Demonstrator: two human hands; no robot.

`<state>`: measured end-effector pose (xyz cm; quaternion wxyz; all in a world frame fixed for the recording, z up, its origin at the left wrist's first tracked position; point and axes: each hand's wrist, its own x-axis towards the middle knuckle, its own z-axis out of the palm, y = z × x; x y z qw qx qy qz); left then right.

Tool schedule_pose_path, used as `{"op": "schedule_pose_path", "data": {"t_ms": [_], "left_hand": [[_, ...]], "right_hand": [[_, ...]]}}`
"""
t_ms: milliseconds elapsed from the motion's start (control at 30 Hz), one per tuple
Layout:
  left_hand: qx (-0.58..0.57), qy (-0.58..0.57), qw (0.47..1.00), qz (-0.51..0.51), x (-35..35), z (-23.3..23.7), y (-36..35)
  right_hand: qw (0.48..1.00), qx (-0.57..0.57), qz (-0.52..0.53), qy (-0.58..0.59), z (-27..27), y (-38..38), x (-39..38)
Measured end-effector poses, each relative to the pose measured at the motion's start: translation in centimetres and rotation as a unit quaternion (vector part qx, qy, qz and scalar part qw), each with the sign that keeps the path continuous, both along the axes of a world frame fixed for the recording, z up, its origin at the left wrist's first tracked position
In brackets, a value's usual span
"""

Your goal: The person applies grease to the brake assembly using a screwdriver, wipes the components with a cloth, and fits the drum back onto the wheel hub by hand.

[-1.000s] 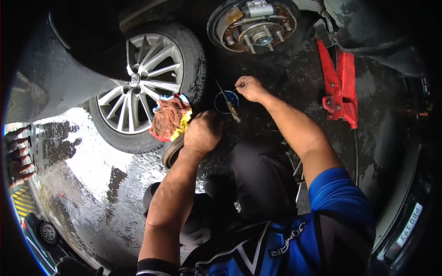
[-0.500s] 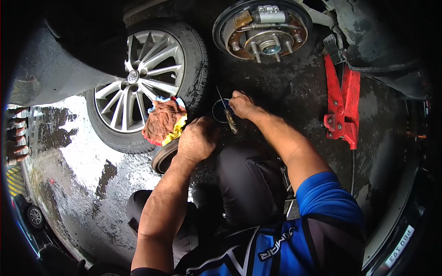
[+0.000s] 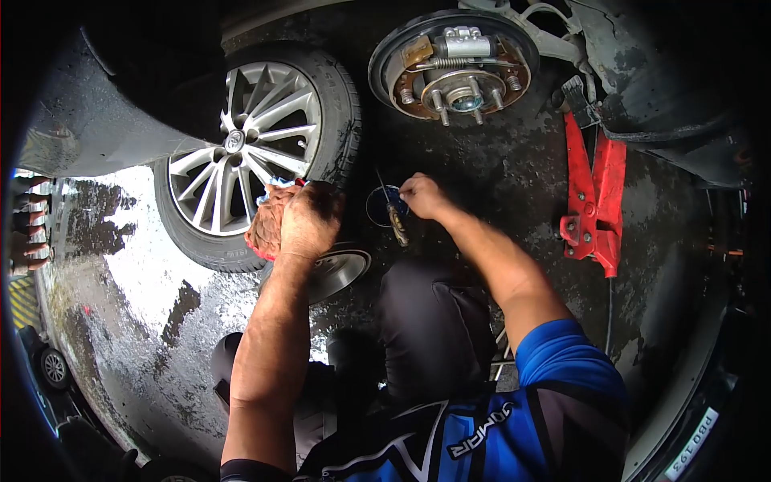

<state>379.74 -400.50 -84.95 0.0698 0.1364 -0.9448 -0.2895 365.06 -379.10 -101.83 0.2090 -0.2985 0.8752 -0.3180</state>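
My left hand [image 3: 312,221] is closed over a crumpled reddish-brown rag [image 3: 269,223], its fingertips partly hidden. Just below it, a metal brake drum [image 3: 344,271] shows its shiny inner face, partly covered by my hand and wrist. My right hand [image 3: 423,196] pinches at the right rim of a small round container [image 3: 375,210] with dark blue inside. Across that container leans a thin-shafted tool with a dirty, worn handle [image 3: 397,226], probably a screwdriver. Its lower end extends past the near rim.
An alloy wheel with its tyre [image 3: 341,136] lies at the left. Ahead is the exposed drum brake assembly [image 3: 458,72] with its wheel studs. A red floor jack [image 3: 594,193] stands at the right under the car body. My knee [image 3: 438,329] is close below the container.
My left hand has moved left from beside the rag onto it, uncovering more of the brake drum. My right hand stays at the container's rim. The view has shifted slightly.
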Motion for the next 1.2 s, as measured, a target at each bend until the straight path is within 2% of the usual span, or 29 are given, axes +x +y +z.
{"op": "schedule_pose_path", "data": {"t_ms": [133, 167, 200, 233, 267, 367, 400, 467, 500, 567, 600, 667, 733, 800, 967, 1033, 1067, 1133, 1167, 1200], "left_hand": [[-0.031, -0.044, 0.998, -0.027, -1.3, 0.0, -0.4], [0.023, -0.047, 0.998, 0.022, -1.7, 0.1, 0.1], [0.076, -0.049, 0.993, 0.071, -2.0, 0.4, 0.4], [0.083, -0.068, 0.992, 0.061, -2.5, 0.5, 0.5], [0.087, -0.062, 0.992, 0.060, -2.9, 0.6, 0.9], [0.152, -0.025, 0.985, 0.081, -3.8, 0.0, 1.7], [0.154, -0.022, 0.984, 0.084, -4.1, 0.6, 1.9], [0.188, -0.030, 0.976, 0.109, -4.6, 1.7, 2.2], [0.182, -0.024, 0.977, 0.107, -4.8, 1.7, 2.1], [0.164, -0.029, 0.980, 0.107, -5.0, 1.2, 1.6], [0.147, -0.033, 0.984, 0.096, -4.8, 1.0, 1.6], [0.144, -0.020, 0.984, 0.099, -3.8, 0.7, 1.5], [0.168, -0.039, 0.976, 0.130, -2.6, 1.2, 1.5], [0.154, -0.027, 0.978, 0.135, -1.5, 0.6, 0.9], [0.122, -0.053, 0.986, 0.102, 0.1, 0.6, -0.4], [0.121, -0.046, 0.986, 0.109, 0.4, 0.6, -0.5], [0.128, -0.066, 0.985, 0.099, 0.4, 0.5, -0.7], [0.134, -0.086, 0.983, 0.088, 0.4, 0.3, -0.7], [0.146, -0.066, 0.982, 0.103, 0.5, 0.1, -0.6], [0.158, -0.047, 0.980, 0.116, 0.3, 0.1, -0.4]], "right_hand": [[0.974, -0.118, -0.127, -0.148, 3.2, 2.0, -0.9], [0.975, -0.114, -0.126, -0.144, 3.7, 2.6, -1.1], [0.956, -0.125, -0.166, -0.208, 4.2, 3.1, -1.3], [0.931, -0.135, -0.206, -0.269, 4.8, 3.6, -1.5], [0.933, -0.133, -0.206, -0.262, 5.4, 4.0, -1.7], [0.879, -0.152, -0.281, -0.355, 7.9, 4.7, -1.8], [0.881, -0.150, -0.277, -0.353, 7.8, 5.0, -1.8], [0.940, -0.162, -0.192, -0.231, 7.3, 5.2, -1.7], [0.941, -0.160, -0.184, -0.234, 7.6, 4.8, -1.6], [0.993, -0.071, -0.085, -0.036, 7.5, 3.9, -0.8], [0.993, -0.070, -0.079, -0.045, 6.9, 3.5, -0.5], [0.993, -0.055, 0.068, 0.084, 5.6, 2.2, -0.6], [0.990, -0.024, 0.106, 0.087, 3.8, 0.8, -0.5], [0.968, 0.035, 0.168, 0.181, 2.6, -0.4, -0.5], [0.957, 0.142, 0.195, 0.159, 2.6, -2.1, -0.3], [0.967, 0.194, 0.147, 0.080, 2.6, -2.2, -0.2], [0.966, 0.195, 0.151, 0.080, 2.8, -2.1, -0.3], [0.991, 0.112, 0.037, -0.070, 2.3, -1.6, -1.1], [0.995, 0.055, 0.028, -0.077, 2.0, -1.3, -1.6], [0.997, 0.053, -0.007, -0.063, 2.3, -1.0, -2.0]]}}
